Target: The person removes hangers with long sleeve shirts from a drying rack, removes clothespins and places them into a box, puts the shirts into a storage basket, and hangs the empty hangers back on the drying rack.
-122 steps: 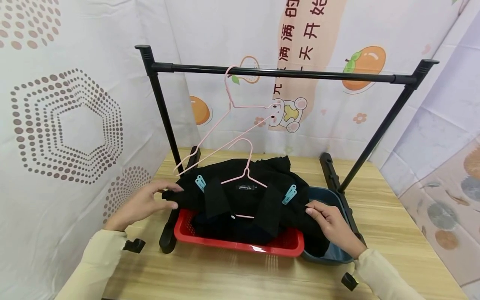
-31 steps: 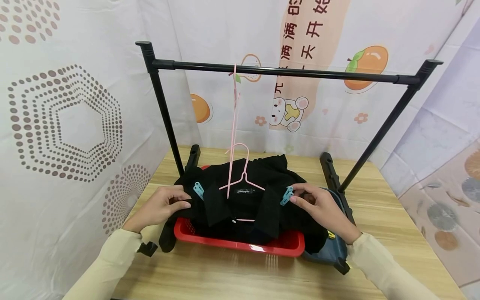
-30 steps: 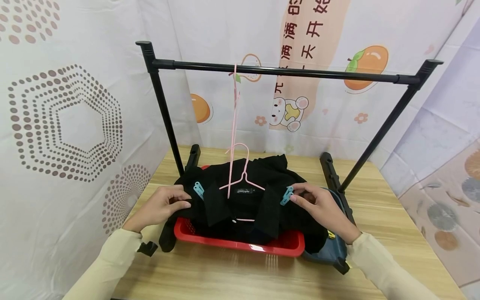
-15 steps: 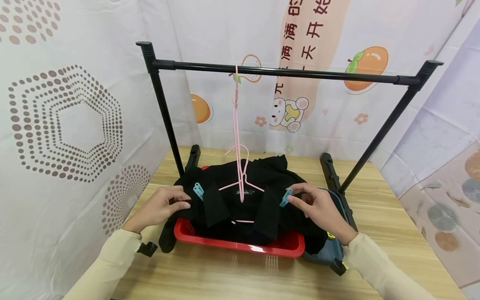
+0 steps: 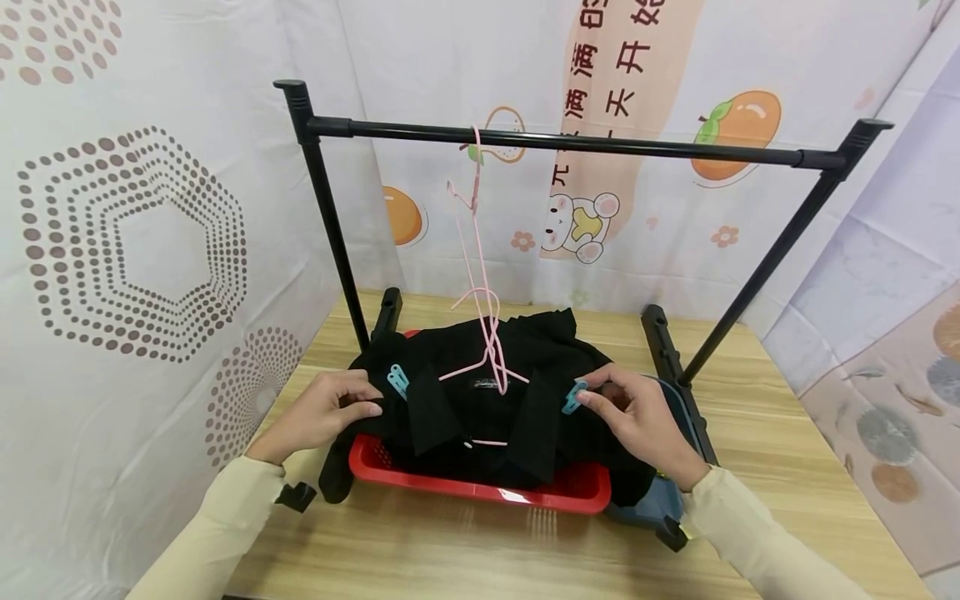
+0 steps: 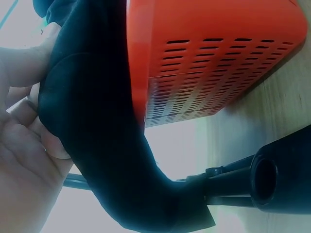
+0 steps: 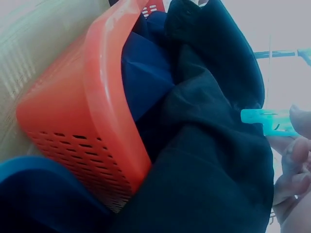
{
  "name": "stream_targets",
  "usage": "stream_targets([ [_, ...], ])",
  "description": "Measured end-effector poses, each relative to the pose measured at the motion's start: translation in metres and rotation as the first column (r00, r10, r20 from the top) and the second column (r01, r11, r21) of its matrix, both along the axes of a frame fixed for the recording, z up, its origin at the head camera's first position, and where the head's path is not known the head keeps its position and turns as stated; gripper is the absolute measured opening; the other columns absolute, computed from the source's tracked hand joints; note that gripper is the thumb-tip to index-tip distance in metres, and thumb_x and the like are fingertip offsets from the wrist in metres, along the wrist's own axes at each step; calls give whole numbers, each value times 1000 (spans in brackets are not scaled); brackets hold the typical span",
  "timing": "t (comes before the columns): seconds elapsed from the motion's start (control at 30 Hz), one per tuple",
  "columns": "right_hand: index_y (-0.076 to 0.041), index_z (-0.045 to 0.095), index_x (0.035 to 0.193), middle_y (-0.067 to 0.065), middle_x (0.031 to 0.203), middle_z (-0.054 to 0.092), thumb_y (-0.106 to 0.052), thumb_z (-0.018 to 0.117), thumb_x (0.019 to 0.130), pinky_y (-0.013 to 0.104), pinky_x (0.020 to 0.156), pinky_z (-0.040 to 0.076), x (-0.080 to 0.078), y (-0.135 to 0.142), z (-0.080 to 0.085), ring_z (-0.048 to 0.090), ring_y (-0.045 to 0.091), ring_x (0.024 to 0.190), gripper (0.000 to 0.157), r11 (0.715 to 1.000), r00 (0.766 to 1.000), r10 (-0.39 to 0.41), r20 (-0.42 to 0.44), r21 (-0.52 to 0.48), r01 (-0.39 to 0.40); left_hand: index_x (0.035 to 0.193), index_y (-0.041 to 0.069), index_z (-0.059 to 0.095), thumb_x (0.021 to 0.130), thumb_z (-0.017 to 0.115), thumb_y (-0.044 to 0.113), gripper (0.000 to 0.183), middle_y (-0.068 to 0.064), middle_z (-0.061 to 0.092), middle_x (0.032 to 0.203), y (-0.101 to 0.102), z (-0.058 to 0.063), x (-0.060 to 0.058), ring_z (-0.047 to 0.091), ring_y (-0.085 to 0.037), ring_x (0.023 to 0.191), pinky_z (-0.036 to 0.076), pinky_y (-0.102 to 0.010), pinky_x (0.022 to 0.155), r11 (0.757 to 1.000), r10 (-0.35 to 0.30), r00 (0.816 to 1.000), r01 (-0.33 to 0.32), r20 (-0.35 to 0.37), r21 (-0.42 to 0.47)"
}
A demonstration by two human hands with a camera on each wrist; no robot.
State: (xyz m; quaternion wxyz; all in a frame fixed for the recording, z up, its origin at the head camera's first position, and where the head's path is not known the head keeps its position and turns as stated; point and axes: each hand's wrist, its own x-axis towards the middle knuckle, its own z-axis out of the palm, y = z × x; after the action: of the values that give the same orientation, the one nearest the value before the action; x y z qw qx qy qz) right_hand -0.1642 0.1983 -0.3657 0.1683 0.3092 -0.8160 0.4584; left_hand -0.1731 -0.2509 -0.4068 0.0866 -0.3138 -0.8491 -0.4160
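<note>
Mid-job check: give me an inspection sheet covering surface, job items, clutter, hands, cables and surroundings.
Surface: pale wood-grain tabletop.
Job's things: black cloth garment on a pink thin-framed hanger, draped over a red slotted plastic basket; light-blue plastic clothespins left and right of the collar.
Clutter: blue plastic basin right of the basket, partly covered by the garment.
Hands: left hand grips the garment's edge; right hand pinches the right clothespin.
Cables: nothing seen.
Surroundings: black tubular rack, another pink thin-framed hanger hanging bare from its bar; white printed sheets behind.
</note>
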Motion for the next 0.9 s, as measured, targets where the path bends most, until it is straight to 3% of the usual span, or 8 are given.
stream_targets([
  [0.33,-1,72,99,6,86,72,13,73,87,22,50,42,4,-2,3,57,22,55,18,999,1000,-22,4,-47,22,93,20,79,89,79,3,17,10,53,72,1,1,1,46,-7,60,42,-24,55,1000,8,1000,-8,4,-4],
  [0.57,-2,74,97,5,86,73,12,74,88,22,50,40,2,-2,2,55,16,54,17,997,999,-48,16,-58,48,94,18,79,89,79,2,17,9,53,72,1,-1,2,47,-8,61,42,-24,55,1000,5,1000,-5,9,-4],
  [0.9,1,73,96,15,88,74,13,75,86,19,54,45,-2,0,4,63,25,58,15,997,998,-55,-43,-49,53,95,15,79,88,79,0,17,7,53,72,2,-5,0,48,-9,61,43,-25,55,1000,0,1000,0,23,1],
])
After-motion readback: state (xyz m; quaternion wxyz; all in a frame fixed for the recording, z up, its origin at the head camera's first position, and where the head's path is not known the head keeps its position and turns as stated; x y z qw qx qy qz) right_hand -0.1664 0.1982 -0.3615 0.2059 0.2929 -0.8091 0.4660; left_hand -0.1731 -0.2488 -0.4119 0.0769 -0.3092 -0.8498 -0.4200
